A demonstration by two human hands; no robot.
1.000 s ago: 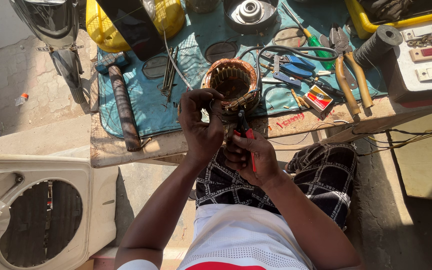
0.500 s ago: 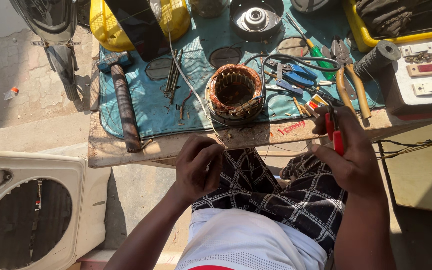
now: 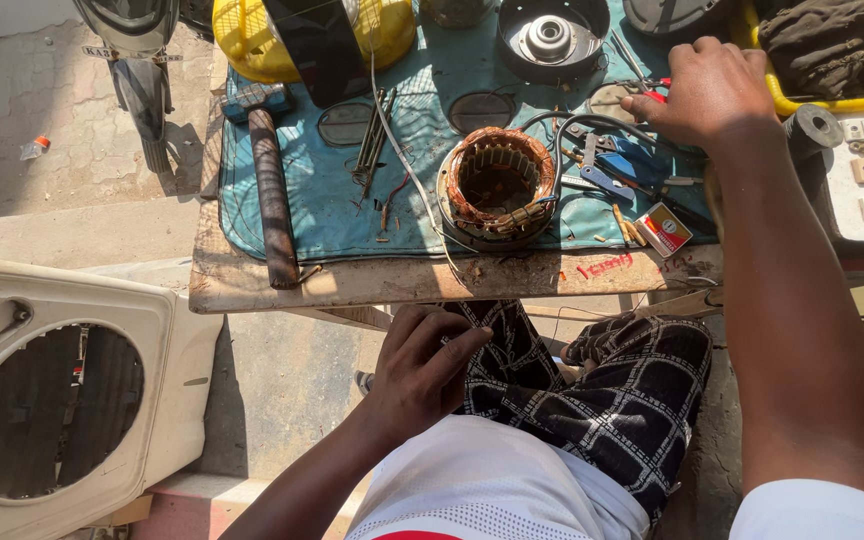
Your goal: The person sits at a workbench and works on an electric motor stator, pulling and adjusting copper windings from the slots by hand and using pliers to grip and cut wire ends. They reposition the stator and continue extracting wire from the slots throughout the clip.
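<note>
Right hand: upper right of the frame, arm stretched up along the right edge, palm down, fingers curled together over a red-handled tool among the tools at the far side of the bench; whether it is gripped cannot be told. Left hand: lower centre, below the bench edge, resting on the checked trouser leg, fingers loosely bent and close together, holding nothing. Motor winding: round core with copper coils, centre of the frame, lying on the blue cloth, well apart from both hands. Blue-handled pliers: just right of the winding, between it and the right hand, beneath a black cable loop. Small red and white box: near the bench's front edge, right of centre. Hammer: left part of the cloth, handle pointing toward the front edge. Black round motor cover: top centre. Yellow container: top left of the bench. Wooden bench: front edge bare and scratched. White fan housing: lower left, on the ground. Yellow tray: upper right, beside the right wrist.
</note>
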